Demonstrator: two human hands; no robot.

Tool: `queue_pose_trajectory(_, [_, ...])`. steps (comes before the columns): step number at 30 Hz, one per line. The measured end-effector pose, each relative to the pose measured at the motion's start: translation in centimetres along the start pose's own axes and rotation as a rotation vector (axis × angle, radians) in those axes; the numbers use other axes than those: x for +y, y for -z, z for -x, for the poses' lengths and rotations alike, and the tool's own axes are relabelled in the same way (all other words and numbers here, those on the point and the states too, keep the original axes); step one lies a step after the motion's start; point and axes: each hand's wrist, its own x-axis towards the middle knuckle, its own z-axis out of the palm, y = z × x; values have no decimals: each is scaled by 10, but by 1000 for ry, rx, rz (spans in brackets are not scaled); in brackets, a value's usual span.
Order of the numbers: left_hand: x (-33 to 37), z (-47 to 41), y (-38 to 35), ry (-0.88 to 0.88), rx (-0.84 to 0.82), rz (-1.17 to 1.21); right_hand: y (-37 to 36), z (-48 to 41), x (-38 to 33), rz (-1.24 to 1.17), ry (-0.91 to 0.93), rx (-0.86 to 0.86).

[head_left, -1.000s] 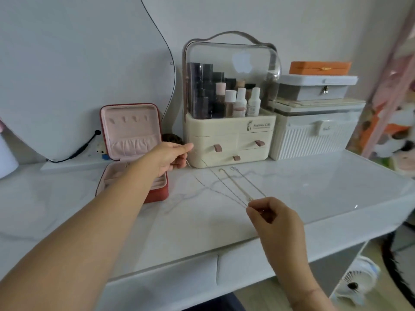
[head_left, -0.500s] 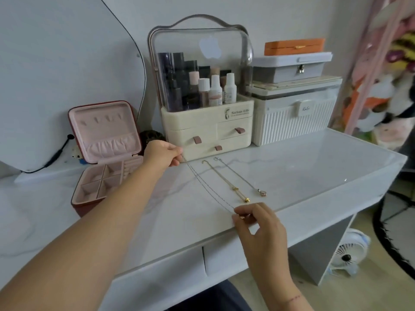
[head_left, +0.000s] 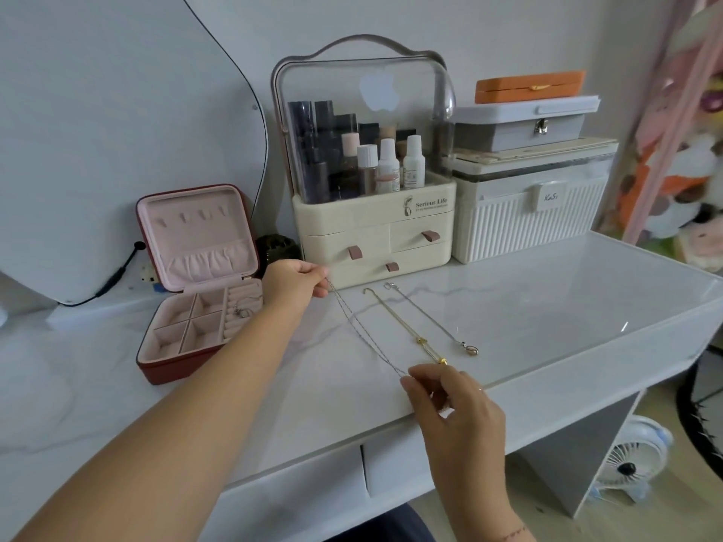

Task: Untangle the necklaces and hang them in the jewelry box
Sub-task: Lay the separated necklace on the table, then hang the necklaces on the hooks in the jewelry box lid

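A thin silver necklace (head_left: 365,333) stretches diagonally over the white marble tabletop. My left hand (head_left: 295,283) pinches its far end, just right of the open jewelry box (head_left: 195,283). My right hand (head_left: 450,400) pinches its near end by the table's front edge. Two more necklaces lie straight on the table to the right: a gold one (head_left: 407,328) and a silver one with a small pendant (head_left: 434,320). The red jewelry box has a pink lining, hooks in its raised lid and a small piece of jewelry in its tray.
A cream cosmetics organiser (head_left: 371,197) with bottles stands behind the necklaces. Stacked white, grey and orange boxes (head_left: 532,170) are to its right. A large mirror (head_left: 117,131) leans at the back left. A small fan (head_left: 630,463) sits on the floor.
The view has shifted so the jewelry box tray shows. My right hand has drawn the near end of the silver necklace toward the table's front edge, and the chain lies lower.
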Motion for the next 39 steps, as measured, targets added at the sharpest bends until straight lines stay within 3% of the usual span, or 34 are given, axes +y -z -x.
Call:
queue_pose_trajectory(5, [-1,4,-1,0,-43,33,3,-1,-2,-3,-53,-124])
queue_pose_trajectory(11, [-5,4,1,-2,-37,7,-3,0,1,173,38,-35])
queue_pose_trajectory(18, [-6,4,2,39,-139,-62,-4,6,9,174,31,10])
queue_pose_trajectory(21, [2,15,8,-59,-250,-345,-1,14,11,198,115,51])
queue_pose_trajectory(23, [8,31,12,-191,-406,-568,2,23,11,197,188,41])
queue_pose_trajectory(25, [9,44,11,-278,-577,-691,3,32,12,213,259,-15])
queue_pose_trajectory(28, [5,56,6,-323,-677,-866,0,41,13,243,301,-113])
queue_pose_trajectory(34, [-4,49,-4,-283,-660,-968,-2,42,13,352,266,-203])
queue_pose_trajectory(39, [4,47,10,-331,-531,-681,-6,32,3,292,308,-195])
